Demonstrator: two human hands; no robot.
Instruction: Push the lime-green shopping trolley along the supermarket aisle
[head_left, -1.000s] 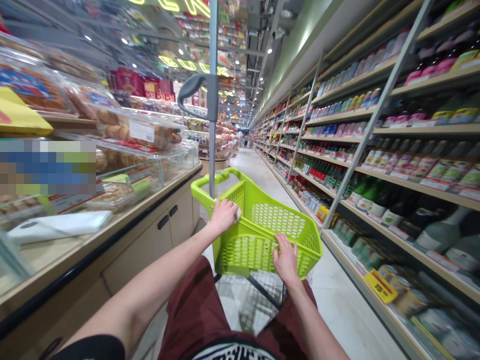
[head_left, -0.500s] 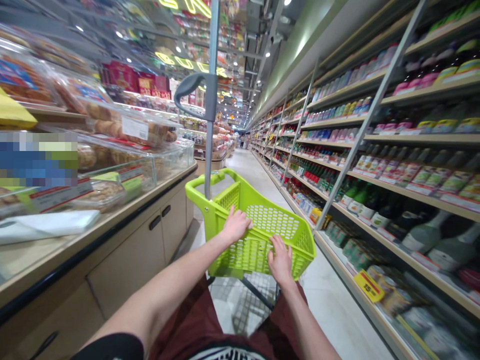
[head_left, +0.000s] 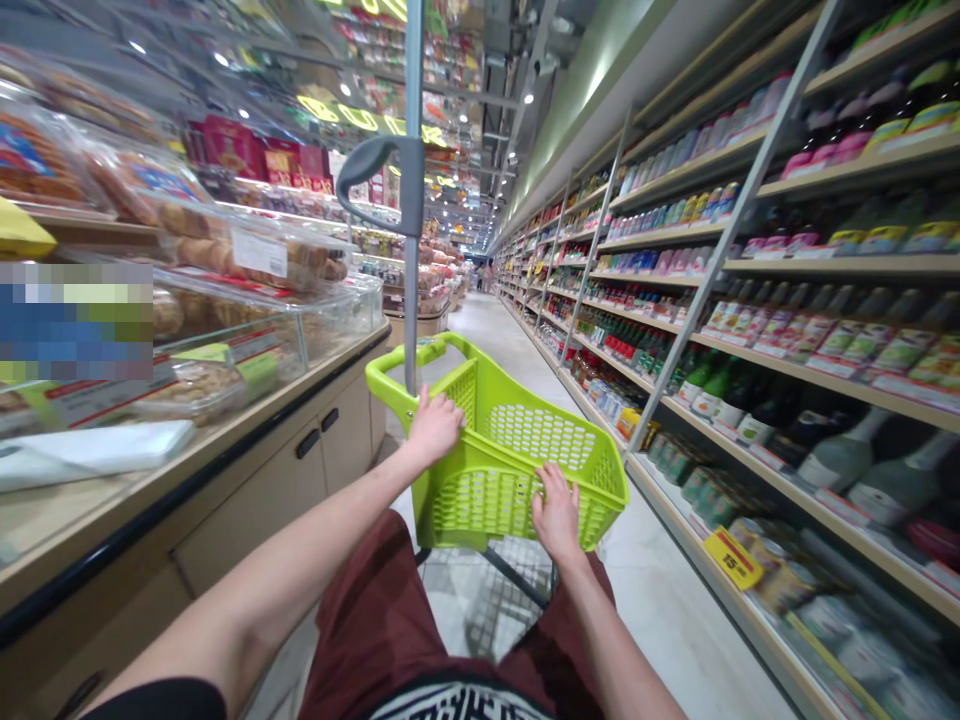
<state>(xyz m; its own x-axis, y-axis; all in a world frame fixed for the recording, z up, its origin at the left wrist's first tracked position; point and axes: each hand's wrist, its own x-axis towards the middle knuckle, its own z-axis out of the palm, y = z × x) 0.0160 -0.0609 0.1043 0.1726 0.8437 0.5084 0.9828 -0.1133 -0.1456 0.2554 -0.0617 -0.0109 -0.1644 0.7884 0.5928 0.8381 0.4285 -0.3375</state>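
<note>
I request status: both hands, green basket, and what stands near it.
Left hand on near side of green basket. Right hand on same side, farther along. Basket upright. Counter on left, shelves on right.

- Black sleeve (head_left: 161,700) on the left arm, short and plain, its edge ending above the elbow.
- Dark top (head_left: 457,703), seen only at the bottom edge, with a bold white pattern of thick curved lines and stripes; too cropped to read.
- Loose maroon trousers (head_left: 375,600) with soft folds; their full length is hidden.
- Bare forearms, left hand (head_left: 437,425) and right hand (head_left: 556,508).
</note>
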